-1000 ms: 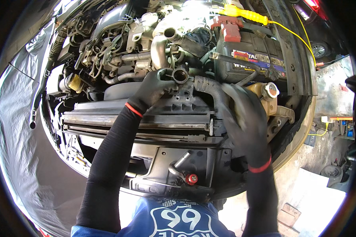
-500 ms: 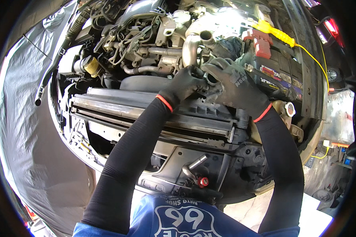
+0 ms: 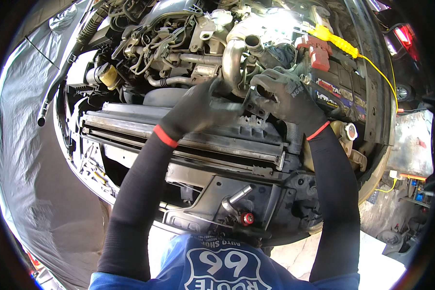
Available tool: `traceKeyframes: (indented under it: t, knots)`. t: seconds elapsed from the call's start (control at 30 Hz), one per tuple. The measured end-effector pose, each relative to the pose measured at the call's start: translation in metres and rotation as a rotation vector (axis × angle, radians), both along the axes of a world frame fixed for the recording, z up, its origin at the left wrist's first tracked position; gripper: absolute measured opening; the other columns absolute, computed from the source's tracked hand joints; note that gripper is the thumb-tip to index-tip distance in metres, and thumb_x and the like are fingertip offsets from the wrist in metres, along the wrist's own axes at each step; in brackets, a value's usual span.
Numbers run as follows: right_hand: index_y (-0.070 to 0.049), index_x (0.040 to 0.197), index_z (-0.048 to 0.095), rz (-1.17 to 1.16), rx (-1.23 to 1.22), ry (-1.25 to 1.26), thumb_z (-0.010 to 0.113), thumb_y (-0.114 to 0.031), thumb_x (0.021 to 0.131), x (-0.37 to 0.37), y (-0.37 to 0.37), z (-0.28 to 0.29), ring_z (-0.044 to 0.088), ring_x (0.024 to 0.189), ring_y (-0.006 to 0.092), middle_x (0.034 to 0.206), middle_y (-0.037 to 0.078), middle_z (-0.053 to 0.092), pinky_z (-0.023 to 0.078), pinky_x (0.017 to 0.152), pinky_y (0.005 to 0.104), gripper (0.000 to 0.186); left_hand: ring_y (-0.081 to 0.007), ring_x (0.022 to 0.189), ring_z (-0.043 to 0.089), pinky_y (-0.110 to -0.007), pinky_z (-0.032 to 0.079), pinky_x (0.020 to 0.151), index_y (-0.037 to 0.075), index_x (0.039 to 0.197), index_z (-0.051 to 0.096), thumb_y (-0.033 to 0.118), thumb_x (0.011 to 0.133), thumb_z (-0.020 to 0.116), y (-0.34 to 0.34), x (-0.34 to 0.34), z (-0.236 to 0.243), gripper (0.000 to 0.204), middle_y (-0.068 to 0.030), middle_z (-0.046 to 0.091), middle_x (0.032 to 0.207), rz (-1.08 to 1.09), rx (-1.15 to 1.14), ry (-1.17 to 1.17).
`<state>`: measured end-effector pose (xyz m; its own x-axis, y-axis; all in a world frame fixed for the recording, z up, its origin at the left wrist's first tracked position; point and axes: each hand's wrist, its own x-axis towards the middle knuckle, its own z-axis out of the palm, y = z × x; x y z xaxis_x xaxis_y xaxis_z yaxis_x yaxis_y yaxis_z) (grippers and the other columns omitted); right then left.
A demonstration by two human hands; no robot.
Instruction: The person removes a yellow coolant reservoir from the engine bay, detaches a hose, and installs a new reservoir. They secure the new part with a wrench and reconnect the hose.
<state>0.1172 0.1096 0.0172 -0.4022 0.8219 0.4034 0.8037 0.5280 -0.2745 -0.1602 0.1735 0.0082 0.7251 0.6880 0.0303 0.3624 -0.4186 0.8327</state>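
Both my hands wear dark gloves with red cuffs and are over the front of an open engine bay. My left hand (image 3: pixel 203 108), smeared by motion, is held above the radiator's top edge (image 3: pixel 179 118) with thumb and fingers apart; I see nothing in it. My right hand (image 3: pixel 290 96) is closed, its fingers curled around a dark part with a round opening whose kind I cannot make out. Just below its fingers is a black bracket (image 3: pixel 254 107). A bent metal pipe (image 3: pixel 232 63) runs down between my hands, beside a short open pipe end (image 3: pixel 253 42).
A chrome tool with a red round end (image 3: pixel 247 219) lies on the black front panel. Near my right hand are the battery (image 3: pixel 340 92), a red cover (image 3: pixel 319 58) and a yellow corded work light (image 3: pixel 331 37). Grey sheeting (image 3: pixel 34 169) hangs at the left.
My left hand has come away from my right hand, moving left and slightly down, and its fingers have spread. My right hand stays close to the same spot, fingers curled.
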Motion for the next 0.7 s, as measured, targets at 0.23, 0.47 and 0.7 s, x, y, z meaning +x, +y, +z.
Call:
traceKeyframes:
  t: [0.23, 0.47, 0.7]
  knots:
    - [-0.004, 0.119, 0.067, -0.046, -0.071, 0.11, 0.074, -0.032, 0.09, 0.001, 0.005, -0.009, 0.067, 0.104, 0.0401, 0.108, 0.02, 0.07, 0.055, 0.09, 0.0488, 0.04, -0.0403, 0.116, 0.064, -0.051, 0.049, 0.103, 0.008, 0.116, 0.072, 0.027, 0.08, 0.087, -0.065, -0.062, -0.008, 0.043, -0.0139, 0.071, 0.121, -0.007, 0.497, 0.247]
    - [-0.01, 0.12, 0.07, 0.066, -0.108, 0.097, 0.078, -0.034, 0.087, -0.006, 0.006, -0.023, 0.069, 0.105, 0.0385, 0.108, 0.017, 0.073, 0.053, 0.091, 0.0504, 0.042, -0.0326, 0.119, 0.064, -0.044, 0.049, 0.104, 0.002, 0.126, 0.066, 0.024, 0.089, 0.083, -0.067, -0.043, -0.005, 0.047, -0.0172, 0.07, 0.121, 0.162, 0.176, 0.06]
    - [-0.006, 0.138, 0.062, -0.013, -0.288, 0.182, 0.074, -0.031, 0.097, -0.016, -0.035, 0.017, 0.068, 0.109, 0.0365, 0.115, 0.018, 0.071, 0.054, 0.095, 0.045, 0.05, -0.0308, 0.106, 0.068, -0.042, 0.053, 0.094, -0.006, 0.127, 0.064, 0.039, 0.097, 0.076, -0.04, 0.02, -0.001, 0.055, -0.0239, 0.071, 0.111, 0.227, 0.015, 0.056]
